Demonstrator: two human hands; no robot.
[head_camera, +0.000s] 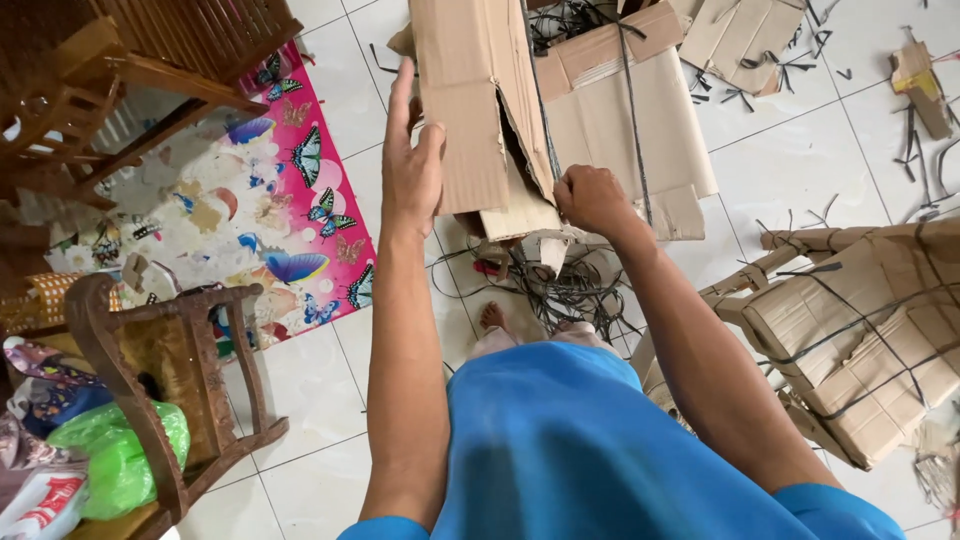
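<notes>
A tall piece of brown cardboard wrapping (470, 110) stands in front of me, bound with a thin black strap (632, 120). My left hand (410, 160) lies flat against its left side, fingers stretched upward. My right hand (592, 200) is closed in a fist at the lower right edge of the cardboard, gripping it beside the strap. What the cardboard covers is hidden.
Cut black straps (570, 290) lie tangled on the white tile floor by my bare foot (492, 318). A cardboard-wrapped wooden piece (860, 340) lies at right. Wooden chairs (180, 370) and a pink butterfly mat (290, 210) are at left. Cardboard scraps (740, 35) lie beyond.
</notes>
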